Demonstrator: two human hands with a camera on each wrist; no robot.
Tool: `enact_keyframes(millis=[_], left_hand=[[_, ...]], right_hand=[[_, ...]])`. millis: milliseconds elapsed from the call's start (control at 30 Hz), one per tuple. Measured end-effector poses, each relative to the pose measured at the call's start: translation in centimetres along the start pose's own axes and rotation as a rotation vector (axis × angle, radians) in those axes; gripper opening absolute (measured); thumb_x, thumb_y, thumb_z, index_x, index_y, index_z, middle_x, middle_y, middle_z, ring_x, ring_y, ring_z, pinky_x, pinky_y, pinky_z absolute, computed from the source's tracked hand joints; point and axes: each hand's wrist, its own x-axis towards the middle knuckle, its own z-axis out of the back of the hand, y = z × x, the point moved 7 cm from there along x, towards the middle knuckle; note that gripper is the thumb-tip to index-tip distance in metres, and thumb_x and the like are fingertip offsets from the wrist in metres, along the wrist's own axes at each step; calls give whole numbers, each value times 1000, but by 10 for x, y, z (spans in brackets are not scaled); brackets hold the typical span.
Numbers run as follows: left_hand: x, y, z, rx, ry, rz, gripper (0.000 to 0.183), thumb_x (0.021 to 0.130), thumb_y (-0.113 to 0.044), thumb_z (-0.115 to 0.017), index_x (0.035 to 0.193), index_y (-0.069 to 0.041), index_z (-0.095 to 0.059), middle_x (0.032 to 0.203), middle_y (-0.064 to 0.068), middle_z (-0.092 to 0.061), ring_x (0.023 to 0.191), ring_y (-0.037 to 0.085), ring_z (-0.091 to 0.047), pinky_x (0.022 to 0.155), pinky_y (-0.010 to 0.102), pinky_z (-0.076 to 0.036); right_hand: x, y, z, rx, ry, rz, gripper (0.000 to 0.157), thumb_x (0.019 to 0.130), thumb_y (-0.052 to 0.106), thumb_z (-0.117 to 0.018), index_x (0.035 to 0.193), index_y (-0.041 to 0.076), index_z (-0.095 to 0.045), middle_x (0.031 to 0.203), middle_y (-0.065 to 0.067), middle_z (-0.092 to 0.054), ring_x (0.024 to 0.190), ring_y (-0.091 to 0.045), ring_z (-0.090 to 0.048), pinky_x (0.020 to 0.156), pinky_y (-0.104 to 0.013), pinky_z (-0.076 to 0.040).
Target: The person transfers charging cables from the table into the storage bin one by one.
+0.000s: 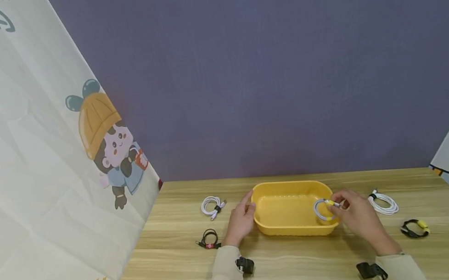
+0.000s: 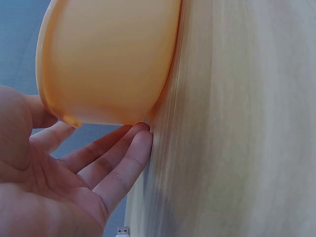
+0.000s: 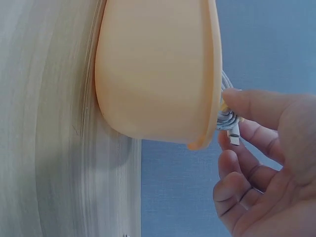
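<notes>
Clock directions taken from the centre of the yellow bin, as the head view shows it.

Things, left to right. White coiled cable [image 1: 217, 208] at 9 o'clock; black coiled cable [image 1: 210, 246] between 8 and 9. Yellow bin [image 1: 282, 212] on the wooden table [image 1: 292, 261]: probably light, semi-rigid, smooth enough to slide; best held at its rim. Grey cable [image 3: 227, 118], coiled, over the bin's 3 o'clock end: judged light, springy, not fragile apart from its plugs; best taken across the bundled strands. Beyond, a second white cable [image 1: 391, 208] at 3 o'clock, and a black-and-yellow cable [image 1: 423, 227] between 3 and 4.

Hands, left to right. Left hand [image 1: 240, 223]: at 9 o'clock, fingers fairly straight, touching the bin's end, thumb at the rim. Right hand [image 1: 360, 217]: at 3 o'clock, thumb and forefinger pinching the grey cable, other fingers loosely bent.
</notes>
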Motion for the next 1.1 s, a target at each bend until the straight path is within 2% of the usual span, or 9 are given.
enact_keyframes(millis=[267,567,867,1100], left_hand=[[-1,-1,0,15,-1,-2,47,110,-24,-46,157,-22,-43,120,15,-74,91,16,-67,76,32,-53],[-1,1,0,18,-5,13,47,110,-26,-46,157,-25,-43,119,14,-74,87,13,-65,74,31,-52],[-1,2,0,8,-3,25,47,110,-27,-45,157,-29,-42,119,14,-74,81,12,-63,70,28,-51],[-1,2,0,5,1,24,47,110,-27,-45,158,-29,-41,118,15,-74,78,10,-61,69,28,-50]], right_hand=[[-1,6,0,-10,-38,55,20,80,11,-86,94,6,-72,85,-2,-65,70,-6,-48,58,-24,-39],[0,12,-3,-53,-42,95,17,79,12,-87,90,8,-74,79,3,-65,70,-9,-48,59,-25,-37],[5,18,-5,-99,7,140,15,79,11,-87,90,10,-76,80,3,-65,72,-12,-47,58,-25,-36],[13,20,-11,-133,112,138,15,83,15,-85,95,9,-77,89,-3,-71,79,-19,-55,64,-34,-45]])
